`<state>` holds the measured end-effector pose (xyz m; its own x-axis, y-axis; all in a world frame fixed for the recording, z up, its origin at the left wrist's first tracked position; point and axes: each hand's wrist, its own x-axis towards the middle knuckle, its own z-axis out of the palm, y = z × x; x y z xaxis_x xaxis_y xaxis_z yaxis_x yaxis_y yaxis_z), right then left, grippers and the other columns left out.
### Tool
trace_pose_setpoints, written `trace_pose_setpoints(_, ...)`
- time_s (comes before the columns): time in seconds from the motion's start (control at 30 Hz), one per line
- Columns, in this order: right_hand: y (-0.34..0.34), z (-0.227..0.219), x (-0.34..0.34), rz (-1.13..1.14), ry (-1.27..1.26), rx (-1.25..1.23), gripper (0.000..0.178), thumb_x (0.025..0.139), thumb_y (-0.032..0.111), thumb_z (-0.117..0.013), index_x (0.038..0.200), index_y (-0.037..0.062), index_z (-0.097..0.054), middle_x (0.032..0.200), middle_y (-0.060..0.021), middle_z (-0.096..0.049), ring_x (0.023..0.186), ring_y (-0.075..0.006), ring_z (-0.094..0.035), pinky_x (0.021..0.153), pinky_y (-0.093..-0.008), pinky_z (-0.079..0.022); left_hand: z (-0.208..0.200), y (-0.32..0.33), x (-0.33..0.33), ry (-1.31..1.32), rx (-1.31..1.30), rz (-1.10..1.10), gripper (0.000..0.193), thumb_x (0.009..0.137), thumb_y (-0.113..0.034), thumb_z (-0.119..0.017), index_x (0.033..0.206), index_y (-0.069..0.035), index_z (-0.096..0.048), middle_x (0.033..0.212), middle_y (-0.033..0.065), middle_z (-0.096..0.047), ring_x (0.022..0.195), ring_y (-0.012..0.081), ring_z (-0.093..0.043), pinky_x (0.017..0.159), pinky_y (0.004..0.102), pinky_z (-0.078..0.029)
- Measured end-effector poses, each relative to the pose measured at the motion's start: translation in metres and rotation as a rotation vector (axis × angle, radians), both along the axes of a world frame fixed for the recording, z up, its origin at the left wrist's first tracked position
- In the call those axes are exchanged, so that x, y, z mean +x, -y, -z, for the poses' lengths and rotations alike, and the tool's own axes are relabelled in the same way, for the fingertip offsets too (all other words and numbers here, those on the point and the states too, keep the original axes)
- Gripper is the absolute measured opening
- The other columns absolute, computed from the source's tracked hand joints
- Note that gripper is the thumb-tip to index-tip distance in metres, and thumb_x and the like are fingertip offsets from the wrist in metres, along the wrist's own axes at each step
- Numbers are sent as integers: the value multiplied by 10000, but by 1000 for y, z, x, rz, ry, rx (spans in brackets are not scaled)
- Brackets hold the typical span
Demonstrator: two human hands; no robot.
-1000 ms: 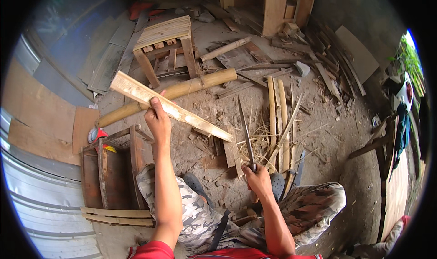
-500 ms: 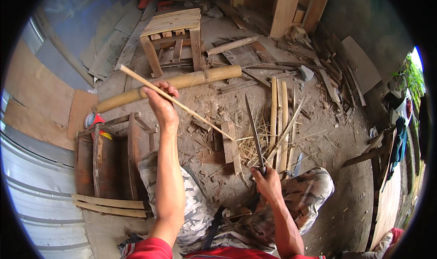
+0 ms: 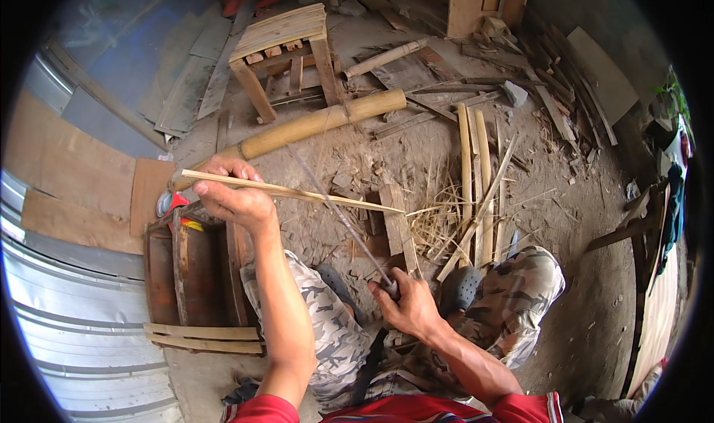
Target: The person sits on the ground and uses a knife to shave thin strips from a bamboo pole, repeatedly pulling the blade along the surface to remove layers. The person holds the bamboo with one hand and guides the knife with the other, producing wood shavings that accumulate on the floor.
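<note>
My left hand [image 3: 236,196] is closed around a thin bamboo strip [image 3: 297,192], held at a slant. The strip's far right tip reaches an upright wooden block [image 3: 396,226] on the ground. In my right hand [image 3: 409,302] is the dark handle of a long knife [image 3: 346,226]. Its narrow blade, blurred toward the tip, points up and left and crosses the strip in this view; I cannot tell whether they touch. Pale shavings [image 3: 439,229] lie heaped right of the block, beside several split bamboo strips [image 3: 485,177].
A thick bamboo pole [image 3: 327,129] lies beyond my hands, before a slatted wooden stool [image 3: 279,36]. At my left stands a wooden frame [image 3: 178,259] with two slats across its near end. Scrap boards [image 3: 558,110] are piled at the far right. My shoes [image 3: 461,287] flank the work spot.
My left hand has lowered and moved left, bringing the bamboo strip flatter. My right hand has swung the knife leftward, from beside the shavings to across the strip. The view has shifted slightly.
</note>
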<state>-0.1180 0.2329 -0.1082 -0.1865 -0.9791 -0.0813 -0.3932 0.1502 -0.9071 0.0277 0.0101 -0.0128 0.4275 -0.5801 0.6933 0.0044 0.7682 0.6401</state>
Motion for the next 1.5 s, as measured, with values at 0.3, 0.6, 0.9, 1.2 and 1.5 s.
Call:
trace_pose_setpoints(0.3, 4, -9, 20, -80, 37, -29, 235, 875, 199, -680, 876, -9, -569, 621, -235, -611, 633, -447, -638, 558, -485, -502, 3, 0, 1, 105, -83, -116, 618, 992, -681, -233, 735, -126, -317, 525, 29, -363, 383, 103, -333, 346, 221, -296)
trace_pose_setpoints(0.6, 10, -29, 12, -96, -22, -67, 227, 872, 205, -622, 901, 3, -524, 656, -251, -623, 620, -468, -625, 592, -546, -511, -2, 6, -3, 162, -213, -180, 563, 1039, -582, -233, 742, -119, -352, 521, 17, -327, 401, 107, -292, 341, 224, -258)
trace_pose_setpoints(0.9, 7, 33, 4, 77, -43, 118, 202, 864, 214, -601, 910, 18, -580, 639, -256, -623, 644, -468, -641, 624, -539, -533, -2, 0, -18, -49, -60, 24, 567, 1036, -580, -277, 764, -100, -403, 521, 19, -349, 400, 106, -302, 355, 217, -247)
trace_pose_setpoints(1.2, 15, 16, 1, 150, -45, 77, 191, 852, 189, -585, 802, 8, -617, 602, -264, -612, 590, -451, -645, 602, -533, -545, -2, -5, -24, -17, -50, 55, 599, 1012, -641, -261, 760, -112, -388, 533, 14, -332, 421, 113, -288, 376, 233, -248)
trace_pose_setpoints(1.5, 9, 15, -6, 157, -60, 121, 194, 847, 197, -610, 816, 8, -580, 625, -227, -614, 620, -437, -639, 609, -517, -515, 2, 2, -20, 4, -98, 113, 615, 1003, -655, -271, 759, -108, -408, 524, 19, -358, 404, 112, -298, 352, 226, -257)
